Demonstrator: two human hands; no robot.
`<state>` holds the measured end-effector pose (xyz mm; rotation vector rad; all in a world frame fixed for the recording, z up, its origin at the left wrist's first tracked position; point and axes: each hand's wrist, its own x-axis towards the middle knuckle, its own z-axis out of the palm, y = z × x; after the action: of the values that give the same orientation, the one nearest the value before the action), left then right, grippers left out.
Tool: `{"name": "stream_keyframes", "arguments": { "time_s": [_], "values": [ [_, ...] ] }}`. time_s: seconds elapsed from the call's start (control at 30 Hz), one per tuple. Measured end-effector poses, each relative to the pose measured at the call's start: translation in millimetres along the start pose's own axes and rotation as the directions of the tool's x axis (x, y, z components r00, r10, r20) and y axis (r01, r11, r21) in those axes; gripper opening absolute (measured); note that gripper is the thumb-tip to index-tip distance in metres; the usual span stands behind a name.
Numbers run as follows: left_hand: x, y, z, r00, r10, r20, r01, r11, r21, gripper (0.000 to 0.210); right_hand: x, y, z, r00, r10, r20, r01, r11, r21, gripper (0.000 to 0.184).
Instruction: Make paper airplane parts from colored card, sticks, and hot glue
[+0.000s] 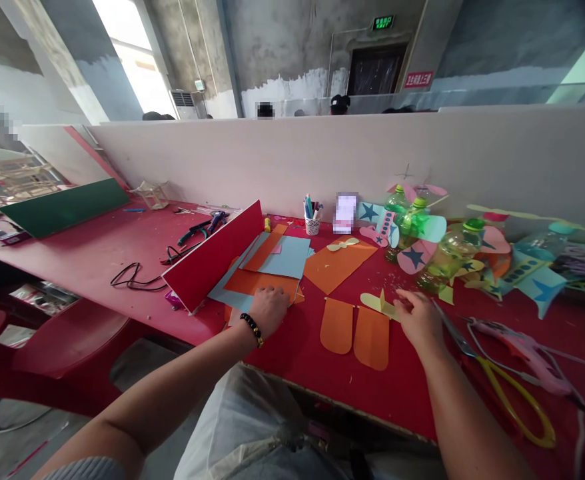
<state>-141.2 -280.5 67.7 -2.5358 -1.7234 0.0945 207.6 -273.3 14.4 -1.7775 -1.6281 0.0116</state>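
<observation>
My left hand (270,311), with a beaded bracelet, lies with bent fingers on an orange paper sheet (235,283) at the near edge of a paper stack; its thumb is hidden. My right hand (418,319) has its fingertips closed at the right end of a pale yellow paper cutout (372,303) with an upright fold. Just in front of me lie two orange rounded paper pieces, the left one (336,325) and the right one (371,338). Beyond them is a larger orange sheet (340,263) with a small yellow paper propeller (342,245) on it.
Scissors (497,387) and a pink glue gun (527,350) lie at the right. Behind them stand several decorated plastic bottles (452,250). A pen cup (312,223) and phone (345,212) stand by the partition (272,157). A red board (217,260) borders the papers on the left.
</observation>
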Motion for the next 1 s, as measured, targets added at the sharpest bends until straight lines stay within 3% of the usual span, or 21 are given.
{"name": "stream_keyframes", "arguments": {
  "time_s": [0.17, 0.27, 0.37, 0.67, 1.0],
  "values": [
    [-1.4, -20.5, 4.6, 0.999, -0.019, -0.037, 0.015, 0.995, -0.102, 0.017, -0.2, 0.2, 0.5, 1.000, -0.011, -0.001, 0.011, 1.000, 0.005, 0.035],
    [-11.6, -26.9, 5.7, 0.993, 0.080, -0.084, -0.096, 0.973, -0.208, 0.016, -0.1, -1.9, -0.4, 1.000, -0.008, 0.004, 0.008, 1.000, 0.018, 0.034],
    [-26.6, -23.8, 9.4, 0.978, 0.173, -0.114, -0.193, 0.961, -0.197, 0.019, -0.5, -3.8, -1.2, 1.000, 0.006, 0.013, -0.006, 1.000, 0.029, 0.034],
    [-44.0, -19.0, 23.3, 0.985, 0.033, -0.170, -0.048, 0.995, -0.088, 0.032, -1.3, 1.0, 1.9, 1.000, 0.000, 0.015, 0.000, 1.000, 0.002, 0.035],
    [-27.4, -27.0, 20.5, 0.991, 0.089, -0.096, -0.100, 0.987, -0.126, 0.033, -1.2, 1.0, 1.5, 1.000, 0.017, 0.024, -0.017, 1.000, -0.005, 0.036]
  ]
}}
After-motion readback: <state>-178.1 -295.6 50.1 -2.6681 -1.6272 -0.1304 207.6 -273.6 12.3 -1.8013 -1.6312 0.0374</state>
